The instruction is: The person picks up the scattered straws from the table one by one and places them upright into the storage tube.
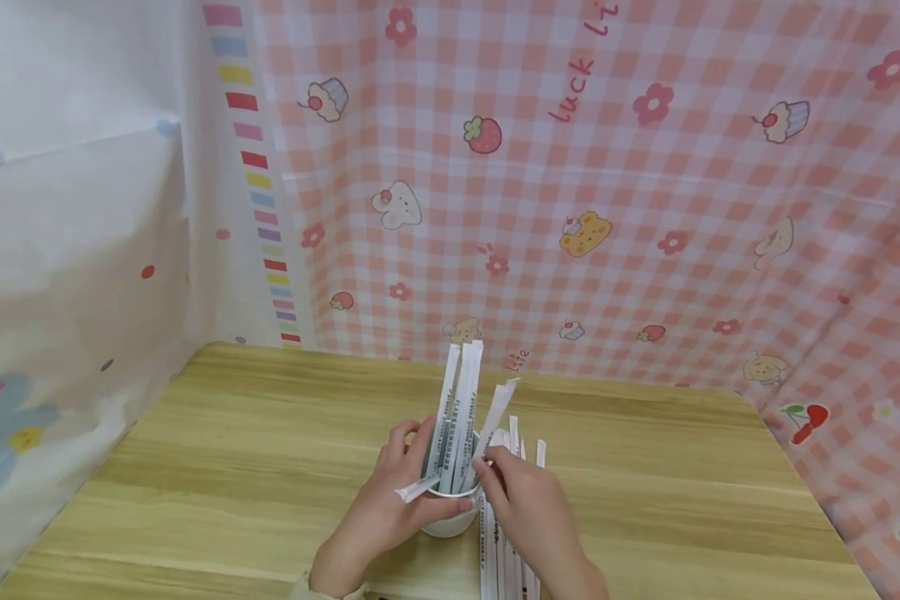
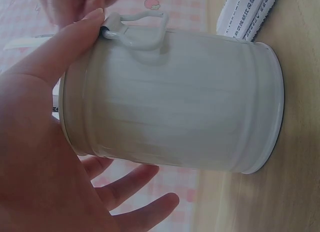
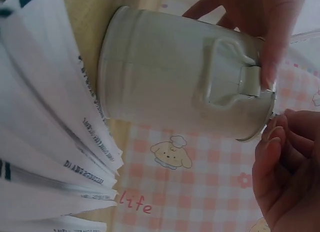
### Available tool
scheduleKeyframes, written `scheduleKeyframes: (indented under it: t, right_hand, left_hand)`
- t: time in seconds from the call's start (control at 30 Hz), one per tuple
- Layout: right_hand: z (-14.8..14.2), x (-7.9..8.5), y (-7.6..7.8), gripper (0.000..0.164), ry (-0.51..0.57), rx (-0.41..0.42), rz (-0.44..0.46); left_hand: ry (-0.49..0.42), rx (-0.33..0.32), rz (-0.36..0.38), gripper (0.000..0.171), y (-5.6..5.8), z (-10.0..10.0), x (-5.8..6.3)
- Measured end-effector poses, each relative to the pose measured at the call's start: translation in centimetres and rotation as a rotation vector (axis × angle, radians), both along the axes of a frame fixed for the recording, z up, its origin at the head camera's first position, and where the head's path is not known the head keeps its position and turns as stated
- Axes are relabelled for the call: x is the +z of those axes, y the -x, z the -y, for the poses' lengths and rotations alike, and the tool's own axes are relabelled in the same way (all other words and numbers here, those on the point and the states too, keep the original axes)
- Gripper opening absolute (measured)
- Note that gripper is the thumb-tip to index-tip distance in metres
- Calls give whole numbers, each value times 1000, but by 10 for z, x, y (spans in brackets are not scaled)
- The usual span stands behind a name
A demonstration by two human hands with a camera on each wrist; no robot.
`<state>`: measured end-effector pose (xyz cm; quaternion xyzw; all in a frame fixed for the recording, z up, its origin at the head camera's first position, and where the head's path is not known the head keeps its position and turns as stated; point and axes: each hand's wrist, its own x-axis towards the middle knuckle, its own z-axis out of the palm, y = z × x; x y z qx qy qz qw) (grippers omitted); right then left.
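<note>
A small white metal bucket (image 1: 448,527) stands upright on the table, with a wire side handle (image 2: 162,34) near its rim. My left hand (image 1: 390,502) grips it round the upper part, thumb near the rim. Several paper-wrapped straws (image 1: 461,425) stand in the bucket, and one short-looking wrapped piece (image 1: 418,488) leans out over its left rim. At the right rim my right hand (image 1: 534,504) pinches a wrapped straw (image 1: 500,404) that tilts to the right; its lower end is hidden. In the right wrist view, the curled fingers are close beside the rim.
A pile of wrapped straws (image 3: 45,106) lies right of the bucket, partly under my right hand. The wood-grain table (image 1: 232,467) ends at a pink checked cloth (image 1: 525,183) behind and a white printed cloth (image 1: 82,275) on the left.
</note>
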<state>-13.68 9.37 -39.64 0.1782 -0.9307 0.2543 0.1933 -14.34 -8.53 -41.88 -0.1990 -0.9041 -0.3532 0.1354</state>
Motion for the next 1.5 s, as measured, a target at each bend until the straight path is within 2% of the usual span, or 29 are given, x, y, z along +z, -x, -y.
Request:
scheduleKeyframes:
  t: [0.17,0.53,0.67,0.8,0.9,1.0,1.13,1.23,1.33,1.5]
  right_hand:
    - [0,-3,2,11,-44,10,51]
    - [-8,1,4,12,-1,-3,102]
    - [-17,2,6,14,25,-61,141]
    - [-30,0,11,17,93,-160,165]
    - [-41,-2,16,23,118,-233,217]
    - [-52,-6,19,34,95,-266,314]
    - [-63,-12,21,49,38,-268,453]
    - [-69,-16,22,55,13,-271,523]
    - [-73,-22,23,52,-26,-249,551]
    - [-72,-32,34,34,-93,-217,555]
  left_hand:
    - [9,9,-2,101,0,1,-1]
    - [20,27,56,102,-1,4,-1]
    - [20,29,55,102,-2,5,0]
    - [11,27,42,103,-2,6,0]
    - [5,22,36,103,-2,6,0]
    - [7,22,38,102,-3,7,0]
    - [8,23,34,102,-3,7,0]
    - [-1,-2,28,101,-2,5,1]
    - [-8,-17,38,101,-1,1,2]
    - [1,-2,42,101,0,-1,1]
